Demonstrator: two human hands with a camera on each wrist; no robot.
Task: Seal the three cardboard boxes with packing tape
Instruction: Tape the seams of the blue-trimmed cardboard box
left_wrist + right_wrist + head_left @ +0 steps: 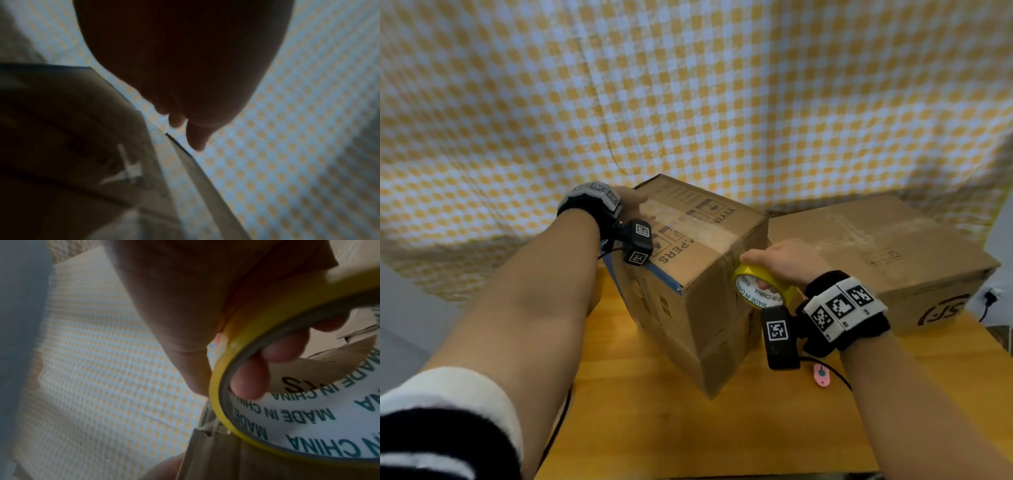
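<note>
A printed cardboard box [698,274] stands turned cornerwise on the wooden table [654,428], with a strip of clear tape [688,222] running across its top. My left hand [631,202] rests on the box's far left top corner. In the left wrist view its fingers [195,139] reach straight down past the box [72,129]. My right hand [787,260] grips a yellow tape roll [753,294] at the box's right top edge, where the strip ends. The fingers [251,382] hook through the core of the roll [308,426]. A second, plainer box [876,253] sits to the right.
A yellow and white checked cloth [688,85] hangs behind the boxes. A small pink object [822,375] lies on the table in front of the second box, near a black cable. Bare tabletop lies in front of the printed box.
</note>
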